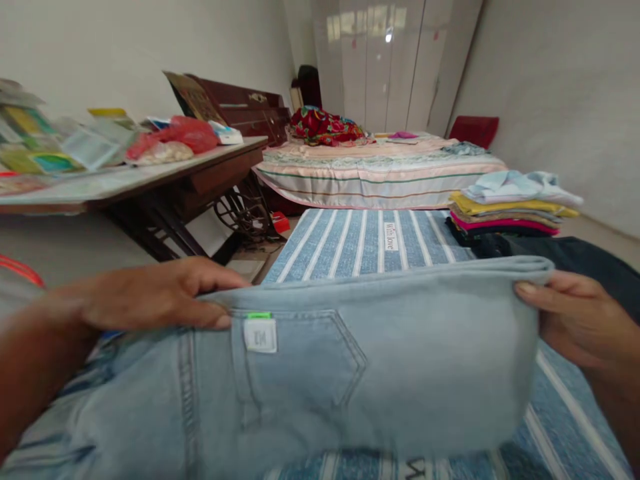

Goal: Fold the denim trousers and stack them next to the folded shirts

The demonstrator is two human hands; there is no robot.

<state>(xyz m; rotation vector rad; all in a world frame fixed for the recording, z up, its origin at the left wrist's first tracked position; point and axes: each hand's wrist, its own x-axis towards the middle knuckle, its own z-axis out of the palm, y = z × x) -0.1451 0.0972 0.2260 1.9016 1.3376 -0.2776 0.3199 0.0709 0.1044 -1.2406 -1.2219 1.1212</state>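
A pair of light blue jeans (pixel 425 360), folded over on itself, is held up between my two hands. Its back pocket, with a white label and a green tab, faces me. My left hand (pixel 165 293) pinches the upper edge near the pocket, the thumb in front. At the other end my right hand (pixel 580 307) grips the folded corner between thumb and fingers. Below and behind the jeans lies a blue and white striped cloth (pixel 340 243) marked "With love". More denim bunches under my left forearm, partly hidden.
A stack of folded clothes (pixel 510 210) stands at the right, beside a dark item (pixel 575 260). Farther back is a bed (pixel 380 177) with a red floral bundle (pixel 325 127). A cluttered table (pixel 200 167) with an iron treadle base stands left.
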